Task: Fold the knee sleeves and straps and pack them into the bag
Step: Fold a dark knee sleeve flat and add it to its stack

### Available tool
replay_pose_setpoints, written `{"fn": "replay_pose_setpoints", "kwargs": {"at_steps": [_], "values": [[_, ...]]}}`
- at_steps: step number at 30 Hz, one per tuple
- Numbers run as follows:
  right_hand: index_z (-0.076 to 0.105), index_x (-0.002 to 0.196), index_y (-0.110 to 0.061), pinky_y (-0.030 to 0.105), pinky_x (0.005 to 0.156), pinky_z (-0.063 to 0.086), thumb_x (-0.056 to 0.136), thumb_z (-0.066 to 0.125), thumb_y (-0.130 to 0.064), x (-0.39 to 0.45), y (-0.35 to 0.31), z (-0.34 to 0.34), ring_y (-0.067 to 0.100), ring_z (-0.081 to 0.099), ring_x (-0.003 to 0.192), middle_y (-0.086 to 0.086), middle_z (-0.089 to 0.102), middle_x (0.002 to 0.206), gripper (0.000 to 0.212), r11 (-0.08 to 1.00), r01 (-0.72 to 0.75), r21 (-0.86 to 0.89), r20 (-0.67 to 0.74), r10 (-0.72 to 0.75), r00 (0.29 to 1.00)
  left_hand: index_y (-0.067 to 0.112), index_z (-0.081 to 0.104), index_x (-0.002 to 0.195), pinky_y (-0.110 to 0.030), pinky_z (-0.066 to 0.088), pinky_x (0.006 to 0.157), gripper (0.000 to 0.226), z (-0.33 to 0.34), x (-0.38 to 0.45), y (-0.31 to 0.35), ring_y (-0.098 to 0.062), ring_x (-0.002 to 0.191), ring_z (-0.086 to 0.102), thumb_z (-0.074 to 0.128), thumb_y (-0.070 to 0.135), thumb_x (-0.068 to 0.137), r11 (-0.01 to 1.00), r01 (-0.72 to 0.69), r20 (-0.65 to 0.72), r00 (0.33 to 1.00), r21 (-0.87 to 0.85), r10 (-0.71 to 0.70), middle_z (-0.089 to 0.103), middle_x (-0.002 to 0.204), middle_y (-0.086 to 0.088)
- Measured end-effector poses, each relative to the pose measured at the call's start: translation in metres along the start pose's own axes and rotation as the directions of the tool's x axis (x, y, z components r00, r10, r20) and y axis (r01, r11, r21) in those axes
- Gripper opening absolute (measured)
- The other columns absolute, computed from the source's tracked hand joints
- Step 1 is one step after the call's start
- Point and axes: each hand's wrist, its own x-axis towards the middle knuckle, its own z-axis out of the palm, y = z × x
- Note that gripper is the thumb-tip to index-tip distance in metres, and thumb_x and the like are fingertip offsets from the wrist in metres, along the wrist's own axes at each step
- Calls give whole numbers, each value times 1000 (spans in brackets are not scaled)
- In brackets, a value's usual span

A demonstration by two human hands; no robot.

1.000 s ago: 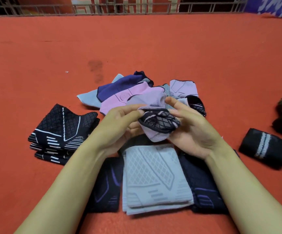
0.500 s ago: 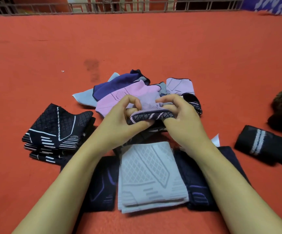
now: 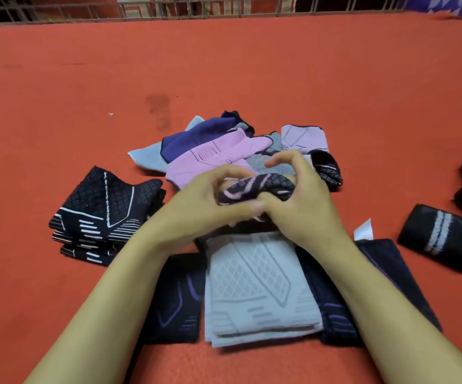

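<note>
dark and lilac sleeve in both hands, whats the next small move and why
Probably lower the dark and lilac sleeve onto the folded grey stack just below. Both the left hand and right hand grip it bunched small, so the fold looks nearly done, and folded pieces already lie there.

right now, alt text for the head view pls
Two hands, left and right, grip a dark purple patterned sleeve above a folded grey sleeve on a red mat. Behind lies an unfolded pile; a folded black stack sits to the left.
</note>
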Motion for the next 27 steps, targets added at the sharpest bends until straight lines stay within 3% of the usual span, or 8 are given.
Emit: {"fn": "replay_pose_setpoints", "kwargs": {"at_steps": [8, 11, 14, 16, 19, 21, 23, 27], "values": [[56, 112, -20, 20, 58, 43, 78, 69, -2, -6, -8, 0, 15, 59, 58, -3, 70, 67, 40, 988, 150, 29, -108, -147, 983, 21, 70, 97, -23, 48, 53, 22, 10, 5, -1, -8, 55, 61, 57, 4, 93, 953, -87, -336, 923, 292, 187, 69, 85, -1], [52, 114, -28, 37, 57, 41, 76, 70, -13, 0, 3, 2, 19, 57, 63, -4, 63, 66, 45, 990, 82, -112, -158, -99, 982, 10, 75, 104, -45, 57, 84, 25, 5, 4, -3, -22, 90, 73, 58, 24, 92, 965, -128, -187, 967, 228, 172, 74, 103, -9], [49, 125, -31, 40, 62, 40, 76, 70, -18, 3, 15, -3, 17, 55, 83, -8, 58, 90, 55, 971, -18, -236, -168, -23, 985, -11, 63, 129, -59, 41, 116, 39, 14, -7, 0, -45, 129, 59, 56, 7, 95, 962, -157, 139, 972, -222, 190, 62, 133, -35], [52, 127, -25, 31, 74, 46, 78, 71, -10, 6, 19, -8, 9, 54, 89, -3, 60, 103, 55, 986, -32, -162, -162, 6, 987, -13, 58, 134, -57, 41, 117, 43, 18, -9, 3, -51, 134, 53, 59, -3, 93, 946, -134, 257, 942, -296, 214, 59, 136, -36], [58, 109, -26, 19, 67, 50, 78, 62, -5, 4, 5, -7, 1, 64, 77, -9, 71, 89, 37, 996, -61, 70, -123, 69, 990, 9, 75, 105, -41, 56, 91, 30, 14, -1, 4, -23, 97, 70, 64, -5, 81, 976, -188, 22, 981, -107, 191, 76, 101, -6], [57, 102, -23, 27, 65, 53, 83, 55, 9, 3, -6, -3, 10, 64, 67, -11, 72, 76, 37, 960, -77, 270, -41, 91, 995, 22, 66, 74, -30, 46, 64, 16, 9, 10, 0, -8, 67, 53, 61, 7, 75, 980, -165, -263, 946, 113, 190, 60, 67, 12], [58, 106, -13, 25, 65, 51, 86, 46, 20, -2, -15, -1, 12, 64, 71, -5, 72, 78, 40, 818, -183, 545, 164, 110, 980, 24, 54, 73, -26, 36, 56, 13, 7, 15, -4, -8, 61, 44, 56, 12, 74, 983, -131, -403, 899, 132, 174, 51, 60, 16], [70, 104, 5, 33, 78, 51, 73, 47, 12, -4, -14, -11, 27, 65, 87, 16, 69, 95, 39, 591, -475, 652, 626, -66, 777, 19, 60, 84, -23, 43, 61, 27, 6, 11, -4, -8, 68, 53, 51, -4, 74, 980, -162, -336, 922, 117, 192, 62, 74, 11]]}}
